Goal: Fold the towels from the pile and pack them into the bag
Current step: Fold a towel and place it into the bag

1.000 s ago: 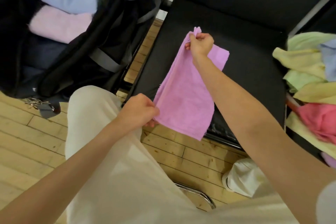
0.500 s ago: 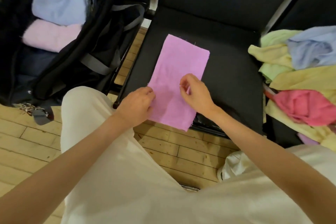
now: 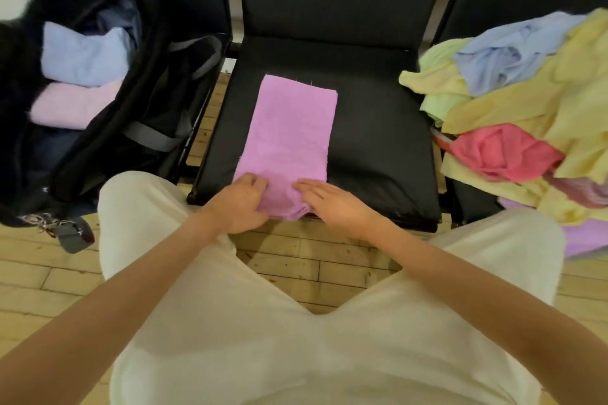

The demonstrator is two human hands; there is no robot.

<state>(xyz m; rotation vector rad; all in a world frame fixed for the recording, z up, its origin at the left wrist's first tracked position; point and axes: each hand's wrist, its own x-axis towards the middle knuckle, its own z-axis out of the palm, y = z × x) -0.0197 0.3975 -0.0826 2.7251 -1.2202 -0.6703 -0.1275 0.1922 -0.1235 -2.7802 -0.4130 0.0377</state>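
A purple towel [image 3: 292, 138], folded into a long strip, lies flat on the black chair seat [image 3: 378, 148] in front of me. My left hand [image 3: 238, 204] grips its near left corner with curled fingers. My right hand [image 3: 332, 200] rests on the near right corner with fingers straight. The near edge is bunched up slightly between the two hands. The open black bag [image 3: 98, 158] stands on the left and holds a folded blue towel [image 3: 82, 56] and a folded pink towel [image 3: 72, 105]. The towel pile [image 3: 526, 102] lies on the right.
The pile on the right-hand seat mixes yellow, green, blue, red and purple towels, and some hang over its front edge. My legs in pale trousers fill the foreground above a wooden floor [image 3: 312, 260]. A keyring and strap end [image 3: 62, 230] hang from the bag.
The towel went from held up in the air to flat on the seat. Both hands have slid toward me to its near edge, and the left hand now grips the corner.
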